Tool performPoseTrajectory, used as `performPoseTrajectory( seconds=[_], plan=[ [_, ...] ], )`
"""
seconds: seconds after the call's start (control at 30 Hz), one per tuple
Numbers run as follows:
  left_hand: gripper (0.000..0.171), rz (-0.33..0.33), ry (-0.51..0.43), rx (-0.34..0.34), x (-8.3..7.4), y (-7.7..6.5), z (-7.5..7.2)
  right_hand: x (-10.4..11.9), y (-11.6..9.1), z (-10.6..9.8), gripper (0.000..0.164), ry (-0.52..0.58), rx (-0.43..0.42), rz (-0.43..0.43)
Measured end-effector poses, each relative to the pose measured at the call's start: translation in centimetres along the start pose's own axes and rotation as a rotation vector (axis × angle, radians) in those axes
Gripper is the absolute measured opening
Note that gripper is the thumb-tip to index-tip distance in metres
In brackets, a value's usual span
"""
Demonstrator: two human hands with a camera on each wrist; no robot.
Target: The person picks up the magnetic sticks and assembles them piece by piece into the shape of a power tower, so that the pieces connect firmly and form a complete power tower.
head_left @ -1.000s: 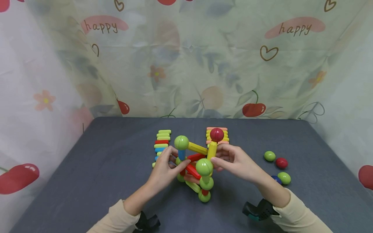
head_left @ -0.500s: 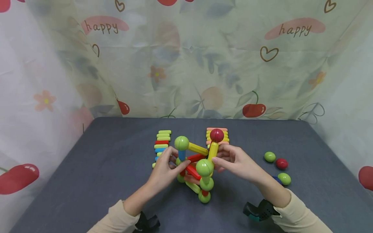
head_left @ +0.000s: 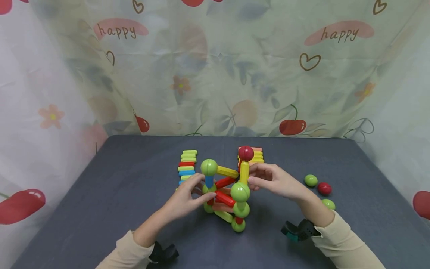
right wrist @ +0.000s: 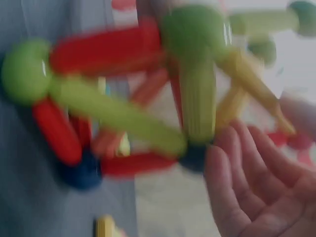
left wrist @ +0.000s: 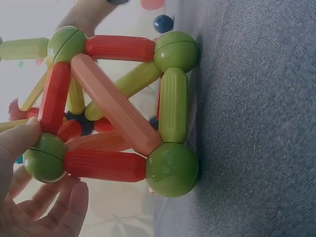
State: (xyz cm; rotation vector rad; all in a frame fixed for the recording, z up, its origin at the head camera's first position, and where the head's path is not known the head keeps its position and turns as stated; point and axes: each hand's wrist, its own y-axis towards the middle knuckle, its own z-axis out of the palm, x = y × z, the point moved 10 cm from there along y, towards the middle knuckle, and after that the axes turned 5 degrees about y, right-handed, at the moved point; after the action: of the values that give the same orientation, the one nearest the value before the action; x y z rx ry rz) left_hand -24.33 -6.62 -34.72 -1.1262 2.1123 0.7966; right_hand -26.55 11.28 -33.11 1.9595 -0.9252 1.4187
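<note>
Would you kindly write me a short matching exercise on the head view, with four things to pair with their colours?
Things
1. Ball atop the upright yellow stick
2. Stick directly under the upper-left ball
3. Nearest bottom ball of the construction
4. Person's sleeves

Colours
A. Green
B. Cream
C. Red
D. Blue

Right pairs: 1-C; 2-D; 3-A; 4-B.

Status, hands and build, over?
Left hand around a green ball. Right hand by a blue ball, contact blurred. Ball-and-rod frame upright on table. Loose balls off right, seemingly clear.
</note>
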Motion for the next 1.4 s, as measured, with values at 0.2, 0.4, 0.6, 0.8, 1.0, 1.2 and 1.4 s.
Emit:
performPoseTrajectory(
  seconds=[0.2,0.4,0.6,0.8,1.0,1.2,1.4],
  plan=[
    [0.026,0.009,0.007,-0.034,-0.1,-0.1,-0.1,-3.5,1.4,-3.8,0.028,-0.264,-0.152,0.054],
    [0.026,0.006,-0.004,-0.067,-0.2,-0.1,-0.1,-5.3,3.1,-4.2,0.017,-0.597,-0.201,0.044],
    [0.028,0.003,-0.009,-0.089,-0.3,-0.1,0.0,-6.1,4.0,-3.3,0.016,-0.725,-0.183,0.083],
    [0.031,-0.019,-0.006,-0.098,-0.3,0.0,0.2,-6.1,4.3,-2.9,0.013,-0.811,-0.215,0.118],
    [0.038,-0.036,-0.025,-0.089,-0.6,0.1,0.5,-6.1,4.4,-2.8,0.010,-0.875,-0.237,0.163],
    [0.039,-0.041,-0.022,-0.087,-0.8,0.0,0.7,-6.0,4.4,-2.7,0.008,-0.918,-0.259,0.176],
    [0.039,-0.046,-0.017,-0.094,-0.9,0.0,0.7,-6.2,4.5,-2.7,0.007,-0.967,-0.271,0.192]
  ],
)
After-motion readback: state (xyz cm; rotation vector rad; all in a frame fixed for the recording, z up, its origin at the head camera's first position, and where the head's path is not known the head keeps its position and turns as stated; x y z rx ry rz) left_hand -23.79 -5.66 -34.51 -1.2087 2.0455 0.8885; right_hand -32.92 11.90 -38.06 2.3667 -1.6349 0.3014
